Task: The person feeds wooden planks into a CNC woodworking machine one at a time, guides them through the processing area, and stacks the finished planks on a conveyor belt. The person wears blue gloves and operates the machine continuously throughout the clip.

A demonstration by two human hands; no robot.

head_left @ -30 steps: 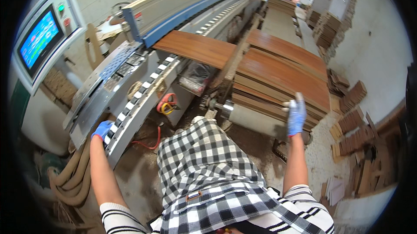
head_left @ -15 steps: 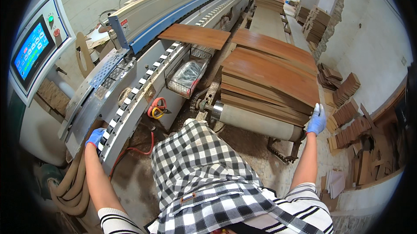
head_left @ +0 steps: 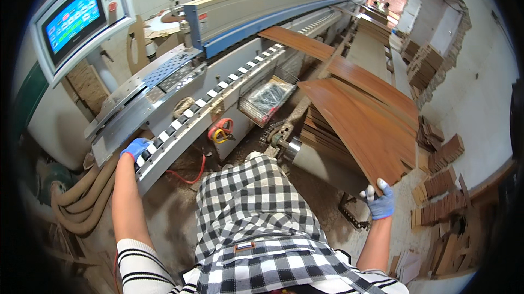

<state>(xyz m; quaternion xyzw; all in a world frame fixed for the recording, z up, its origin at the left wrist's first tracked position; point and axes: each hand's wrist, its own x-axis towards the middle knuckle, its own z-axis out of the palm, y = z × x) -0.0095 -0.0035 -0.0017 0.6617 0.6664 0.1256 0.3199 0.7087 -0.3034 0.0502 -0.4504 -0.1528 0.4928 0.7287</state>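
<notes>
The right hand (head_left: 378, 200) was clamped on the near corner of the top board (head_left: 363, 127), lower right of the frame. The left hand (head_left: 135, 147) rested with fingers together on the conveyor (head_left: 185, 122). Lifting the board level would probably avoid scraping the stack (head_left: 327, 136).

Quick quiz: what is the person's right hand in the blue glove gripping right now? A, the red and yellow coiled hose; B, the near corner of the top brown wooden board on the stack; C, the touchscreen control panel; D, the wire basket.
B: the right hand in a blue glove clasps the near corner of the top brown wooden board, which lies tilted on the stack, far from the other items.
</notes>
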